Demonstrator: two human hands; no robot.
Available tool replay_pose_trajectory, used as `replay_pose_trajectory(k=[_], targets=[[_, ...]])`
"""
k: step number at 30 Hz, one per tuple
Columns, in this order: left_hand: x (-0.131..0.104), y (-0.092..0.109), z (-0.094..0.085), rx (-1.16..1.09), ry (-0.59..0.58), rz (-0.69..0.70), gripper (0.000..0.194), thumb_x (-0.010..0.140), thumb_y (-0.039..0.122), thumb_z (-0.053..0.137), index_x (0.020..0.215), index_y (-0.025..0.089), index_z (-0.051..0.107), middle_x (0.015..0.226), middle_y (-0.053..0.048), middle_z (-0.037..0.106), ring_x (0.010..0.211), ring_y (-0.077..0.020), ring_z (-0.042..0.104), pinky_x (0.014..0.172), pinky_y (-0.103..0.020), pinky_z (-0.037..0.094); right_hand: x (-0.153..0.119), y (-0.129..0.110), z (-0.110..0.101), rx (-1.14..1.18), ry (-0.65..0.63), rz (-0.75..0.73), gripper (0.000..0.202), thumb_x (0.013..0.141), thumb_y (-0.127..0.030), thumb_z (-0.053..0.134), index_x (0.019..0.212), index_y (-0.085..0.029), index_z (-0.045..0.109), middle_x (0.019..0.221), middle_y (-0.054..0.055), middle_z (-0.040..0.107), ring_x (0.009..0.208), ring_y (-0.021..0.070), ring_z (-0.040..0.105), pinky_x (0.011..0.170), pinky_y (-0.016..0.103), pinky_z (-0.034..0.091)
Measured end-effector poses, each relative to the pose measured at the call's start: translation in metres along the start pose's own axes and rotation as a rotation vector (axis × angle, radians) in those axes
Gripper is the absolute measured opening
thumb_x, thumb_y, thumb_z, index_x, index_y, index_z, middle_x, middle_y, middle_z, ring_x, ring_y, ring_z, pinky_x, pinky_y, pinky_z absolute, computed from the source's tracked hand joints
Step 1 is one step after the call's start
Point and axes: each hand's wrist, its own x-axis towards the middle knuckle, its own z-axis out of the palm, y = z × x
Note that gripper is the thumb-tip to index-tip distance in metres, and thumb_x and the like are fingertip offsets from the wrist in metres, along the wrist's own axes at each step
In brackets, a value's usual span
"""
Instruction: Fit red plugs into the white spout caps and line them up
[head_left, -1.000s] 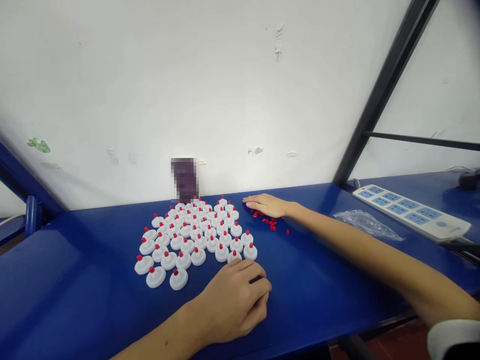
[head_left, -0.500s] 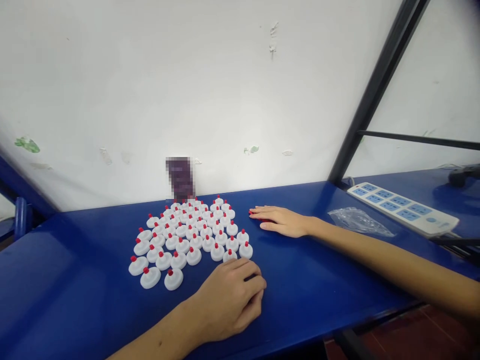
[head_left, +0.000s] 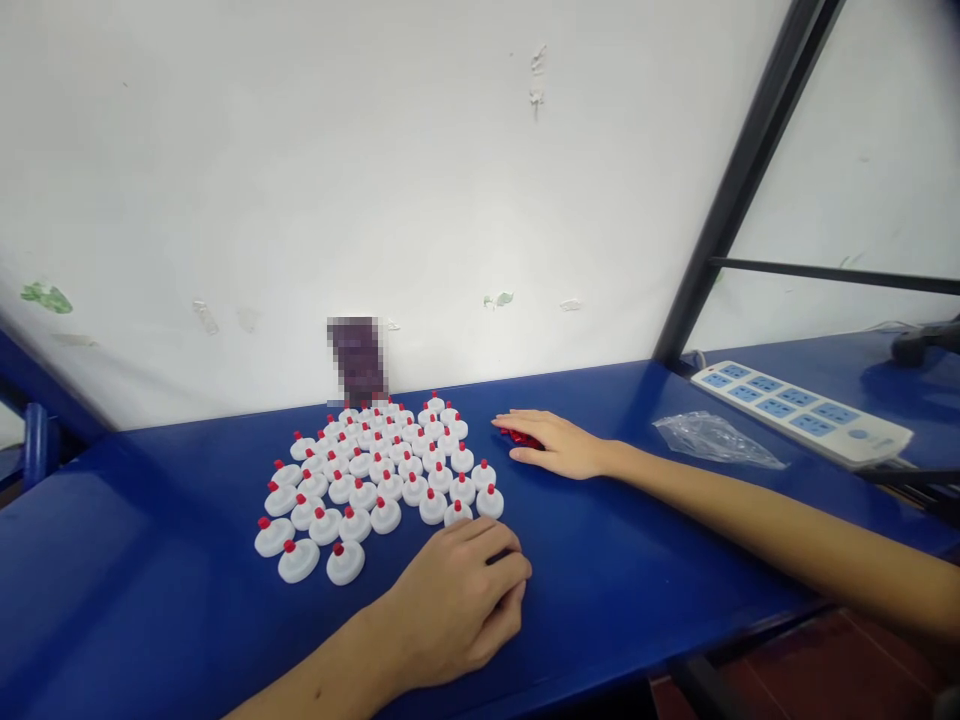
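Note:
Many white round lids with red tips stand close together on the blue table, among them a white lid (head_left: 346, 564) at the near edge of the group. My left hand (head_left: 469, 590) rests on the table just in front of the group, its fingers curled down. Whatever may be inside those fingers is hidden. Farther back, my right hand (head_left: 559, 442) lies stretched out, palm down, over a small heap of red pieces (head_left: 519, 437). The palm hides part of that heap.
A white power strip (head_left: 802, 412) with blue sockets lies at the right, behind a crumpled clear plastic bag (head_left: 716, 440). A blurred-out dark upright object (head_left: 358, 360) leans at the wall behind the lids. A black metal post (head_left: 739, 190) rises at the right.
My right hand has shifted slightly, and more of the red heap shows under it. My left hand and the lids stay put; the view has moved a little.

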Motion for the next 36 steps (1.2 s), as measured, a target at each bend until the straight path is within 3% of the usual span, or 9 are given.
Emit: replay_pose_trajectory(k=[4, 10, 15, 23, 29, 36], targets=[[0.0, 0.001, 0.0, -0.001, 0.005, 0.001, 0.019, 0.093, 0.015, 0.045, 0.094, 0.016, 0.063, 0.095, -0.005, 0.063, 0.086, -0.0165, 0.058, 0.079, -0.03, 0.05, -0.001, 0.004, 0.003, 0.014, -0.006, -0.023, 0.046, 0.097, -0.043, 0.049, 0.138, -0.023, 0.056, 0.148, 0.006, 0.048, 0.139, 0.0273, 0.041, 0.117, 0.047, 0.031], [0.0, 0.0, 0.0, -0.005, 0.011, 0.004, 0.018, 0.094, 0.015, 0.044, 0.095, 0.017, 0.062, 0.096, -0.005, 0.063, 0.087, -0.0169, 0.059, 0.08, -0.031, 0.05, -0.004, 0.013, 0.005, 0.159, 0.131, 0.018, 0.029, 0.094, -0.04, 0.055, 0.107, -0.025, 0.075, 0.121, 0.003, 0.07, 0.123, 0.0249, 0.059, 0.104, 0.039, 0.049], [0.001, 0.0, 0.0, -0.007, 0.017, 0.004, 0.018, 0.093, 0.014, 0.044, 0.093, 0.017, 0.062, 0.094, -0.005, 0.063, 0.086, -0.0173, 0.058, 0.079, -0.031, 0.05, -0.012, 0.014, 0.001, 0.155, 0.171, 0.044, 0.025, 0.093, -0.036, 0.054, 0.097, -0.021, 0.074, 0.112, 0.006, 0.073, 0.114, 0.0233, 0.065, 0.092, 0.035, 0.055], [0.002, 0.001, 0.0, -0.005, 0.021, 0.007, 0.019, 0.093, 0.013, 0.044, 0.094, 0.017, 0.063, 0.093, -0.005, 0.063, 0.086, -0.0174, 0.058, 0.081, -0.032, 0.051, -0.039, 0.025, -0.018, 0.077, 0.113, 0.019, 0.026, 0.094, -0.037, 0.051, 0.098, -0.021, 0.072, 0.113, 0.008, 0.072, 0.113, 0.0243, 0.065, 0.094, 0.036, 0.053], [0.001, 0.002, 0.0, -0.001, 0.014, 0.0, 0.019, 0.092, 0.012, 0.044, 0.093, 0.017, 0.063, 0.093, -0.006, 0.062, 0.085, -0.0176, 0.058, 0.079, -0.032, 0.051, -0.069, 0.044, -0.028, 0.115, 0.201, 0.177, 0.033, 0.092, -0.046, 0.05, 0.098, -0.022, 0.072, 0.112, 0.006, 0.073, 0.114, 0.0274, 0.065, 0.094, 0.041, 0.055], [0.002, 0.002, 0.0, -0.024, 0.017, -0.003, 0.019, 0.093, 0.012, 0.044, 0.094, 0.017, 0.062, 0.095, -0.006, 0.062, 0.086, -0.0178, 0.058, 0.079, -0.032, 0.05, -0.077, 0.056, -0.029, 0.186, 0.291, 0.282, 0.03, 0.087, -0.046, 0.057, 0.095, -0.021, 0.071, 0.108, 0.006, 0.074, 0.114, 0.0288, 0.065, 0.101, 0.044, 0.05]])
